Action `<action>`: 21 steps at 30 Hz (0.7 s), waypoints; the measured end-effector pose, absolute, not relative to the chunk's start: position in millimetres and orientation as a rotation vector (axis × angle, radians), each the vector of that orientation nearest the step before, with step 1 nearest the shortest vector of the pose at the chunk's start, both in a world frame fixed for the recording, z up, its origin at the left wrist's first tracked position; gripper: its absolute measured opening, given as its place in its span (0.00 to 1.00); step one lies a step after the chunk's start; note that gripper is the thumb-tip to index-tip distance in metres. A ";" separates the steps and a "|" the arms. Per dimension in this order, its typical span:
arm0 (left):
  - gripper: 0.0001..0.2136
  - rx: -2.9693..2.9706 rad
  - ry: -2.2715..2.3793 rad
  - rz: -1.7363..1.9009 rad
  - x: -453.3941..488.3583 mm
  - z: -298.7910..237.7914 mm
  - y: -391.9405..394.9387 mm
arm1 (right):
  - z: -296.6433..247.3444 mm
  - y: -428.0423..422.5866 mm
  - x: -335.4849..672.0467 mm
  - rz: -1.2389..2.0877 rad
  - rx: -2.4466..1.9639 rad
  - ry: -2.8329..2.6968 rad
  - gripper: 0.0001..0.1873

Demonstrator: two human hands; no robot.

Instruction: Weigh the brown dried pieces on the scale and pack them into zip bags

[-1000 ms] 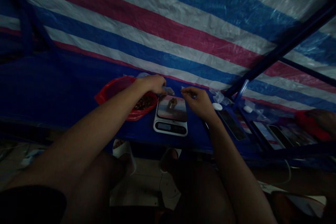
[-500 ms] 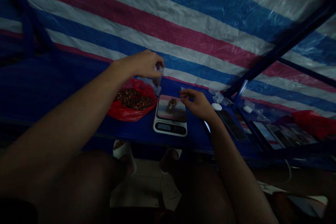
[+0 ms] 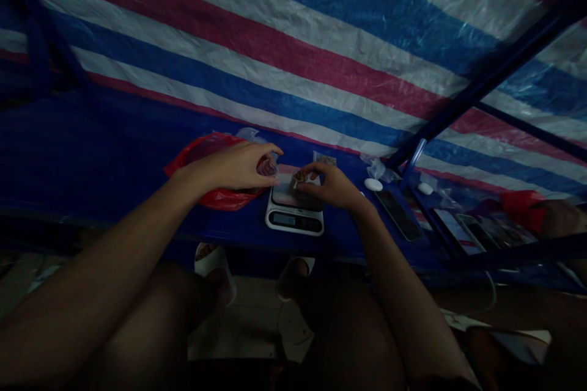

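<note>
A small metal cup [image 3: 295, 184] heaped with brown bits is at the plate of the white digital scale [image 3: 293, 223]; I cannot tell whether it still rests there. My right hand [image 3: 335, 184] has its thumb and fingers closed round the cup from the right. To the left of the plate, my left hand [image 3: 247, 165] curls round the mouth of a clear plastic bag [image 3: 268, 166]. Under that forearm lies an open red plastic bag [image 3: 224, 200], its contents now mostly hidden. Just behind the right fingers is a small filled clear packet [image 3: 324, 159].
Right of the scale on the blue table [image 3: 114, 153] lie a white oval case [image 3: 373, 184] and a dark phone [image 3: 398, 214]. A blue metal post [image 3: 486, 79] slants beside them. Beyond are more phones, a red bag [image 3: 518, 208] and another person's hand [image 3: 562, 219]. Striped sheeting [image 3: 257, 30] hangs behind.
My left hand has come down and slightly left with the clear bag, from above the red bag to the scale's side. My right hand has moved left and taken hold of the metal cup.
</note>
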State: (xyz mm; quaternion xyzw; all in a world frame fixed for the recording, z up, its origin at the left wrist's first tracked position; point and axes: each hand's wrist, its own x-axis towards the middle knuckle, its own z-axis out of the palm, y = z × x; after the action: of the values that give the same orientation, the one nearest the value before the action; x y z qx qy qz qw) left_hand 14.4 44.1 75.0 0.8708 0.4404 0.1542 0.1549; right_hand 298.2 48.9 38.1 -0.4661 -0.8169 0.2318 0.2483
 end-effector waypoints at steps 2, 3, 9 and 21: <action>0.36 2.442 1.241 0.478 14.1 70.6 43.2 | 36.6 49.0 297.7 0.630 -1.223 -2.201 0.15; 0.38 2.421 1.229 0.499 14.1 68.6 42.2 | 36.2 48.8 296.9 0.635 -1.195 -2.187 0.14; 0.37 2.398 1.242 0.572 17.4 50.5 34.8 | 43.4 44.1 286.4 0.657 -1.061 -2.137 0.14; 0.41 2.406 1.345 0.595 25.4 45.6 34.1 | 54.5 36.3 266.0 0.469 -0.970 -2.189 0.20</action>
State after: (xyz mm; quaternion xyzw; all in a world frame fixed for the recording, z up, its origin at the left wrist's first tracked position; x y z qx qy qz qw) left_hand 25.4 34.1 45.6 0.8423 0.4707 0.2082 0.1601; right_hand 266.0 36.3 54.5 -0.3735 -0.8425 0.1806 0.3436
